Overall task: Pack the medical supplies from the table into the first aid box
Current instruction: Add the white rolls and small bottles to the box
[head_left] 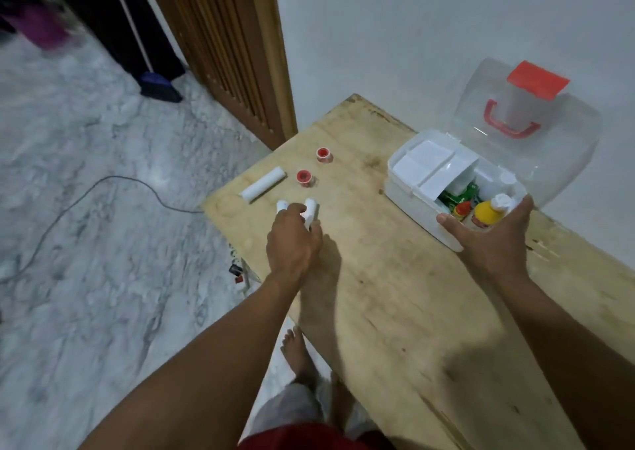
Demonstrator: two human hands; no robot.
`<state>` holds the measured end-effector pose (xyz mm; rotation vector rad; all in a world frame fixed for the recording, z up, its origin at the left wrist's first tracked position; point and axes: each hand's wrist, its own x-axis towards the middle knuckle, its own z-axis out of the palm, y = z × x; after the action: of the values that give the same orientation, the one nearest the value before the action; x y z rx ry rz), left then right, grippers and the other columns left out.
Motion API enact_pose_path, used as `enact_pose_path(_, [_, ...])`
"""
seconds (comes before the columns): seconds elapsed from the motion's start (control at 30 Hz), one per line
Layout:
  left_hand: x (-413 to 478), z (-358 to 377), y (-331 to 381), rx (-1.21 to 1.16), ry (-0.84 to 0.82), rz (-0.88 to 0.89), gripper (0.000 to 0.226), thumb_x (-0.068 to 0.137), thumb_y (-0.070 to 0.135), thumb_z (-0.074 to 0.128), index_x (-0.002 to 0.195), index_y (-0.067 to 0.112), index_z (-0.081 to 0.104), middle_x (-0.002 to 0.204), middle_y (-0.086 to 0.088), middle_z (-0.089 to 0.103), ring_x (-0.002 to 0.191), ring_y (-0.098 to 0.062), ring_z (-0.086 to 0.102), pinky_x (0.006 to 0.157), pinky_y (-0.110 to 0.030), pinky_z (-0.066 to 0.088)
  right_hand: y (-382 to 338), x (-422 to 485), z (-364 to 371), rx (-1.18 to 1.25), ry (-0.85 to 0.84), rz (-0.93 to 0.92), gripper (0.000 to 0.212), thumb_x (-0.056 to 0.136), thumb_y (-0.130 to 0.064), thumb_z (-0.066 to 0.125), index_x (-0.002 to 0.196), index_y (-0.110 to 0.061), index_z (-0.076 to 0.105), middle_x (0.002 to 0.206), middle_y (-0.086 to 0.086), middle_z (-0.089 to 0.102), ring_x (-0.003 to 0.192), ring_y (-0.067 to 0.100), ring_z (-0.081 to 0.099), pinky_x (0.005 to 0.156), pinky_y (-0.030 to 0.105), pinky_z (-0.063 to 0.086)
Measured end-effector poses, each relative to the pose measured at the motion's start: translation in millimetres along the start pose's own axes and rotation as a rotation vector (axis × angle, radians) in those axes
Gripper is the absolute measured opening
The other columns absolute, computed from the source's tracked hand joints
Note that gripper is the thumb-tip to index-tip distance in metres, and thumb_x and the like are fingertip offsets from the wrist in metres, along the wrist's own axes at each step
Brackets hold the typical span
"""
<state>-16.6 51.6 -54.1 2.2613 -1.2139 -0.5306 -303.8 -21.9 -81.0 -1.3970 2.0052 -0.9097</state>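
Note:
The white first aid box (402,193) stands open at the table's far right, its clear lid (536,160) with a red handle leaning against the wall. Inside are a white tray, a yellow bottle (485,213), a small red-capped bottle and green packets. My right hand (491,233) rests open on the box's near edge. My left hand (292,236) is closed over two small white bandage rolls (311,210) on the table. Beyond them lie a longer white roll (263,185) and two red tape spools (303,177) (323,154).
The wooden table (395,295) has its left edge close to the rolls. Beyond it is marble floor with a grey cable (103,188) and a power strip. A wooden slatted door stands behind, the white wall on the right. My bare feet show below.

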Motion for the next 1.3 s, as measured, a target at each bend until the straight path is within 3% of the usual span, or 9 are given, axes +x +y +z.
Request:
enact_pose_path(0.1, [16, -11, -9, 0.101, -0.018, -0.022, 0.045, 0.092, 0.032, 0.061, 0.133, 0.015, 0.054, 0.125, -0.013, 0.056, 0.113, -0.032, 0.057, 0.086, -0.038, 0.045, 1, -1, -1, -0.005, 0.005, -0.020, 0.137, 0.041, -0.088, 0.071, 0.148, -0.028, 0.010, 0.151, 0.007, 0.031, 0.138, 0.033, 0.038, 0.107, 0.057, 0.042])
enact_pose_path(0.27, [29, -9, -10, 0.289, -0.118, -0.106, 0.079, 0.083, 0.057, 0.067, 0.146, 0.022, 0.034, 0.136, -0.017, 0.040, 0.123, -0.036, 0.044, 0.091, -0.045, 0.044, 0, -1, -1, 0.009, 0.007, -0.037, 0.138, 0.039, -0.089, 0.070, 0.147, -0.027, 0.011, 0.148, 0.010, 0.034, 0.134, 0.034, 0.043, 0.103, 0.058, 0.046])
enact_pose_path(0.4, [36, 3, -2, 0.295, -0.131, -0.210, 0.090, 0.076, 0.065, 0.070, 0.141, 0.018, 0.029, 0.131, -0.015, 0.043, 0.122, -0.035, 0.045, 0.091, -0.045, 0.044, 2, 2, 0, 0.053, -0.009, -0.047, 0.135, 0.041, -0.083, 0.076, 0.147, -0.030, 0.011, 0.146, 0.009, 0.035, 0.131, 0.032, 0.046, 0.099, 0.058, 0.049])
enact_pose_path(0.63, [43, 14, -2, 0.305, -0.169, -0.088, 0.070, 0.091, 0.041, 0.066, 0.144, 0.014, 0.029, 0.124, -0.014, 0.051, 0.112, -0.034, 0.053, 0.080, -0.040, 0.045, 7, 5, 2, 0.058, -0.007, -0.015, 0.135, 0.041, -0.077, 0.083, 0.146, -0.035, 0.011, 0.144, 0.006, 0.037, 0.128, 0.033, 0.051, 0.095, 0.061, 0.051])
enact_pose_path(0.73, [42, 14, -5, 0.379, -0.180, 0.007, 0.059, 0.099, 0.034, 0.052, 0.150, 0.025, 0.024, 0.119, -0.014, 0.052, 0.101, -0.031, 0.054, 0.071, -0.037, 0.040, 8, 6, 3, 0.052, -0.013, 0.000, 0.140, 0.038, -0.081, 0.081, 0.148, -0.035, 0.007, 0.146, 0.005, 0.035, 0.130, 0.033, 0.049, 0.095, 0.061, 0.050])
enact_pose_path(0.87, [43, 13, -6, 0.467, -0.292, 0.107, 0.061, 0.103, 0.027, 0.041, 0.154, 0.045, 0.012, 0.114, -0.014, 0.048, 0.087, -0.026, 0.044, 0.071, -0.038, 0.041, 5, 5, 3, 0.029, 0.005, 0.013, 0.140, 0.038, -0.083, 0.079, 0.148, -0.032, 0.008, 0.146, 0.005, 0.036, 0.130, 0.033, 0.049, 0.094, 0.061, 0.050])
enact_pose_path(1.0, [39, 14, -5, 0.461, -0.344, 0.175, 0.049, 0.103, 0.026, 0.038, 0.147, 0.044, 0.026, 0.111, -0.013, 0.045, 0.097, -0.032, 0.050, 0.076, -0.041, 0.046, 1, 3, 2, 0.008, 0.025, 0.022, 0.141, 0.036, -0.086, 0.076, 0.147, -0.030, 0.010, 0.146, 0.007, 0.036, 0.132, 0.034, 0.047, 0.097, 0.060, 0.049])
enact_pose_path(1.13, [32, 14, -2, 0.424, -0.337, 0.220, 0.034, 0.103, 0.031, 0.041, 0.137, 0.037, 0.039, 0.099, -0.006, 0.038, 0.084, -0.027, 0.042, 0.071, -0.038, 0.041, -4, -1, 0, 0.006, 0.025, 0.040, 0.143, 0.037, -0.085, 0.075, 0.149, -0.029, 0.007, 0.150, 0.007, 0.033, 0.136, 0.033, 0.042, 0.101, 0.059, 0.046])
enact_pose_path(1.3, [29, 7, 18, 0.309, -0.308, 0.335, 0.039, 0.099, 0.031, 0.052, 0.137, 0.033, 0.043, 0.101, -0.008, 0.049, 0.081, -0.028, 0.050, 0.070, -0.032, 0.040, -12, -4, -5, 0.009, -0.006, 0.023, 0.142, 0.049, -0.063, 0.088, 0.153, -0.022, 0.002, 0.157, 0.010, 0.022, 0.142, 0.033, 0.033, 0.112, 0.047, 0.038])
